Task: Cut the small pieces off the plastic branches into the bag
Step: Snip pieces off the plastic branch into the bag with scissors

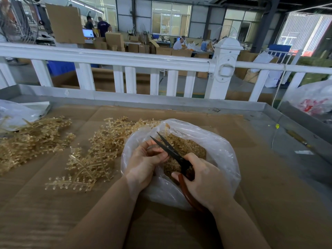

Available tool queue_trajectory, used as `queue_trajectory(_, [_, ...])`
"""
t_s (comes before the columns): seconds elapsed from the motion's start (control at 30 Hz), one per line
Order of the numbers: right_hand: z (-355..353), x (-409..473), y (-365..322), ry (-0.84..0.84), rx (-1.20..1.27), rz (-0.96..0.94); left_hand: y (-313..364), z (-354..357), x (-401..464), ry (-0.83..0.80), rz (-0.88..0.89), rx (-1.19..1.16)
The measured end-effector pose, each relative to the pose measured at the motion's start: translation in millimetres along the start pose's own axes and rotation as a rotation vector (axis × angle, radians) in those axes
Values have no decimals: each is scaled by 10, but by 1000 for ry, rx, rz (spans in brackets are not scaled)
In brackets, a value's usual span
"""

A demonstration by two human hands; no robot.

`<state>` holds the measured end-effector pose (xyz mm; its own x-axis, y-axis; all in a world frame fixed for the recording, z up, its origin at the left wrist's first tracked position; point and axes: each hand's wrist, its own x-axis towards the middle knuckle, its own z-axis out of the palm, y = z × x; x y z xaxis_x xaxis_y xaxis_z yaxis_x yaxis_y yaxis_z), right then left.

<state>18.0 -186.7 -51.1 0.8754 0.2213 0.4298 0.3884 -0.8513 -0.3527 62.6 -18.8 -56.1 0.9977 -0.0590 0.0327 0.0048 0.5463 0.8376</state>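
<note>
Site: factory floor, cardboard cartons stacked at 12 o'clock behind a white railing (115,59). Work surface: metal-edged table (179,103) lined with brown cardboard sheet (251,159).

Item 1. Clear plastic bag (215,151), one, centre of the table, mouth rolled open and upward, presumably so trimmings drop straight in. Holds a mound of small tan cut pieces (186,150).

Item 2. Scissors (172,151), one pair, black blades, reddish-brown handles. Blades parted, tips toward 11 o'clock, poised over the bag mouth.

Item 3. Right hand (206,178), fingers curled round the scissor handles, at 5 o'clock of the bag.

Item 4. Left hand (145,159), at 9 o'clock of the bag, fingers curled in over the bag mouth at the blades. It seems to pinch a short stem; what it holds is too hidden to name firmly.

Item 5. Plastic branches, tan, translucent: two loose heaps, the nearer heap (93,155) just beside the bag at 9 o'clock, within easy reach, the farther heap (34,137) at the left edge. Individual count not possible; sprigs tangled.

Item 6. Other plastic bags: one at 10 o'clock (16,114), one with red print at 2 o'clock (312,99).
</note>
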Motion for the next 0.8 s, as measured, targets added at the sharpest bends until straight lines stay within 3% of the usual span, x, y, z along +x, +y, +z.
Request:
queue_trajectory(0.27, [-15, 8, 14, -44, 16, -9, 21, 6, -11, 23, -15, -56])
queue_trajectory(0.4, [-18, 2, 7, 42, 31, 15, 43, 11, 16, 79, -56, -219])
queue_trajectory(0.57, [-11, 2, -2, 98, 19, 36, -15, 12, 36, 142, -14, -113])
queue_trajectory(0.8, [-34, -6, -14, 99, 30, 42, 1, -1, 33, 131, -45, -161])
